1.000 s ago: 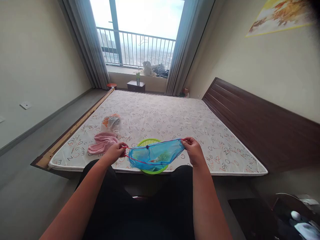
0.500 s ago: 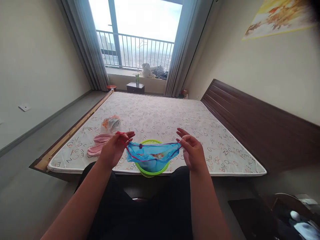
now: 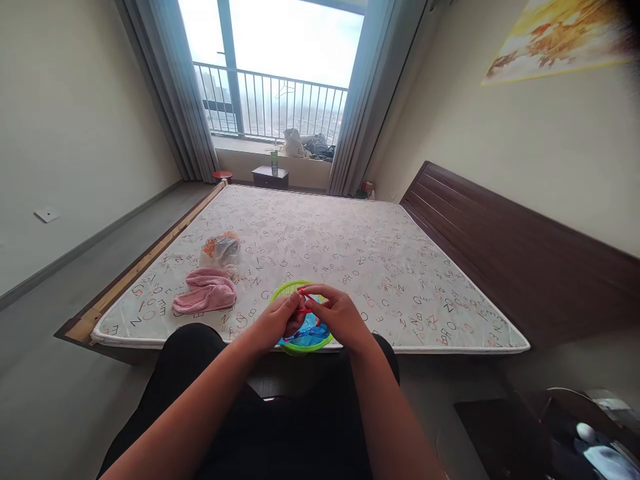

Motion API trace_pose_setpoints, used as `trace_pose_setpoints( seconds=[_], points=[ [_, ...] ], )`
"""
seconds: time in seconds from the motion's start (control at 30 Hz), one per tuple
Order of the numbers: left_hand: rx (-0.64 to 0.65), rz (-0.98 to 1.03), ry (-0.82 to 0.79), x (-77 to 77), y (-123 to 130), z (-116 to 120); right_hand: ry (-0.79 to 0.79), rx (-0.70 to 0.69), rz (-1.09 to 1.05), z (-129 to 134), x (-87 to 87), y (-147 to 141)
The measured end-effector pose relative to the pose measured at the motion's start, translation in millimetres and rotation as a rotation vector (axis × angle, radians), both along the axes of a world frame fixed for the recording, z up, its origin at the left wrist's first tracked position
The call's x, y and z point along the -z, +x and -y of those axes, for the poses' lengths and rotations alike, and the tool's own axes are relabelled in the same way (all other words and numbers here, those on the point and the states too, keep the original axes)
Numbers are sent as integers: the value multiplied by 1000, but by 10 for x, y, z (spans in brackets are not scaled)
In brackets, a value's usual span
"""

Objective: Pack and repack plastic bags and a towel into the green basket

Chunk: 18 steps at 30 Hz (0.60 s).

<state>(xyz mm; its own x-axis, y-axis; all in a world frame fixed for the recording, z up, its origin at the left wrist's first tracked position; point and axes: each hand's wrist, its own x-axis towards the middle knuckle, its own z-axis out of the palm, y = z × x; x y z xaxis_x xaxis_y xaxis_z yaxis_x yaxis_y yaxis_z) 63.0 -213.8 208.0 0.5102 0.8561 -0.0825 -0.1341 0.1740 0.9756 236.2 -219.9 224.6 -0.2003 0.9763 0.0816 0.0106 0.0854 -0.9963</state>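
Note:
A light green plastic basket (image 3: 306, 349) stands between my knees against the near edge of the mattress. Inside it lies a blue plastic bag (image 3: 313, 331), bunched up, with a red drawstring (image 3: 307, 311). My left hand (image 3: 286, 316) and my right hand (image 3: 336, 312) meet just above the basket. Both are closed, fingers pinching the red drawstring between them. The hands cover part of the basket's rim and bag. Left of the basket, a folded pink cloth (image 3: 206, 293) rests on the mattress, beside a clear plastic bag (image 3: 220, 249) with orange print.
The letter-patterned mattress (image 3: 320, 227) fills the middle, with a dark headboard (image 3: 500, 220) on the right. A small nightstand (image 3: 270, 177) holding a green bottle (image 3: 275, 160) stands beyond it. At lower right is a dark round table (image 3: 560, 427) with things on it.
My hands, earlier apart and stretching the blue bag's opening by its drawstring, have come together above the basket. The bag has sunk into the basket, and the pink cloth shows fully now.

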Motion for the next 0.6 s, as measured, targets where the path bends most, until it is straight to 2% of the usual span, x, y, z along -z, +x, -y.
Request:
trace_pose_setpoints(
  seconds=[0.07,0.2,0.27,0.4,0.47,0.53,0.6],
  points=[
    [1,1,10,35,-4,-12,-23,-38,59,17,-1,46],
    [-52,43,-19,79,-15,-42,-9,-24,165,45,37,98],
    [-73,50,-27,88,-15,-46,16,8,213,55,56,79],
    [-38,30,-30,106,6,-44,84,128,299,56,84,8],
    [-32,23,-37,124,17,-45,140,143,328,43,108,-3],
    [-35,37,-27,140,12,-35,169,173,300,13,150,15],
    [-4,67,31,141,-17,-1,134,268,166,-37,206,53]
  ],
)
